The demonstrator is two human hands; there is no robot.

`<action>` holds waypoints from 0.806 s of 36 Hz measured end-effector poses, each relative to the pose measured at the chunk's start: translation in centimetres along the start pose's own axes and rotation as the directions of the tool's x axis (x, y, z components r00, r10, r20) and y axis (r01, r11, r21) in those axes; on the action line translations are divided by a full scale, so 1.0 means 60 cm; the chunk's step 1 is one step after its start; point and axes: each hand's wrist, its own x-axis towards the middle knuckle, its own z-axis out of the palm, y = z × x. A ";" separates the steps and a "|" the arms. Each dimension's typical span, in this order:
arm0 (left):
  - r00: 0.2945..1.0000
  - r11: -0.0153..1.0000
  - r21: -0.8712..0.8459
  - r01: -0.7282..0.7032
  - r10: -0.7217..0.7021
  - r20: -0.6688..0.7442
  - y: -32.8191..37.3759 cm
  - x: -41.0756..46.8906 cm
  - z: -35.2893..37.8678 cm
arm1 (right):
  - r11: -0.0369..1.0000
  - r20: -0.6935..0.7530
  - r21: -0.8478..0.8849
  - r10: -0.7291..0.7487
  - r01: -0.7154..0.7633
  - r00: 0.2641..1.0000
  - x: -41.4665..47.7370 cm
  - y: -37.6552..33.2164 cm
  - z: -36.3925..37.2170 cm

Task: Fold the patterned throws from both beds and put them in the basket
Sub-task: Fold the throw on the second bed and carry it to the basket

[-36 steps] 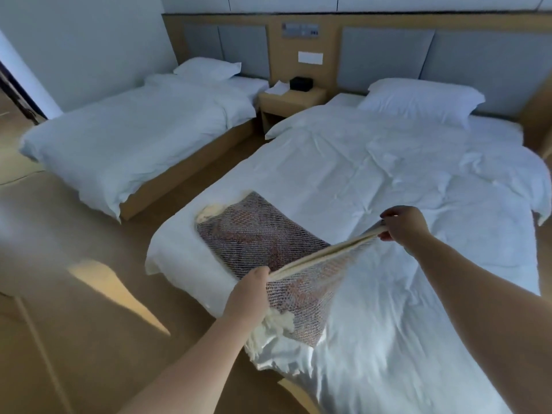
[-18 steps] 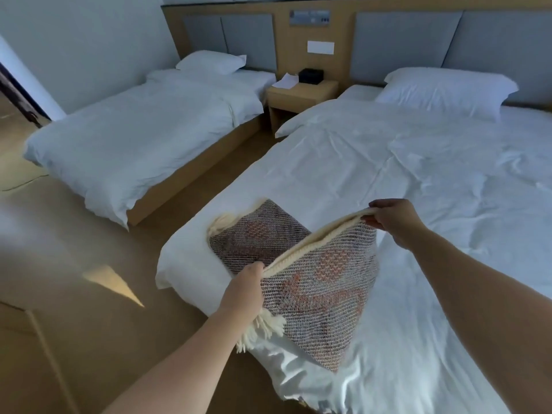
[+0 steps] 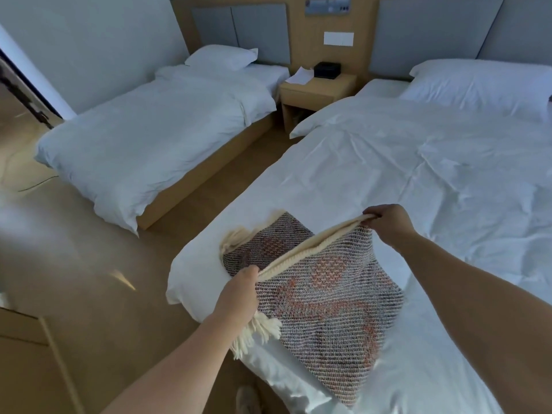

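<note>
Head: L hand, R hand on throw

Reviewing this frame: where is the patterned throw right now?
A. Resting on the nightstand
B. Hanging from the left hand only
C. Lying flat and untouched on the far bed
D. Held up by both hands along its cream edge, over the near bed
D: the left hand and the right hand each grip one end of the cream edge of the patterned throw, and the rest of it drapes down onto the near bed.
</note>
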 end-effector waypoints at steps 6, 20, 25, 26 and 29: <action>0.998 0.999 0.009 -0.037 0.036 0.057 -0.075 0.087 0.003 | 0.989 -0.044 -0.147 0.016 -0.022 0.999 0.060 -0.034 0.075; 0.959 0.991 -0.133 -0.025 0.061 0.278 -0.263 0.312 0.054 | 0.959 -0.206 -0.198 0.160 -0.201 0.965 0.245 -0.071 0.314; 0.940 0.992 -0.122 -0.010 0.051 0.337 -0.323 0.384 0.111 | 0.947 -0.244 -0.236 0.159 -0.218 0.957 0.313 -0.042 0.406; 0.938 0.993 -0.114 -0.010 0.049 0.343 -0.334 0.398 0.123 | 0.942 -0.249 -0.249 0.161 -0.224 0.955 0.326 -0.033 0.424; 0.935 0.995 -0.095 -0.020 0.053 0.352 -0.368 0.436 0.159 | 0.914 -0.262 -0.333 0.145 -0.231 0.954 0.364 -0.008 0.471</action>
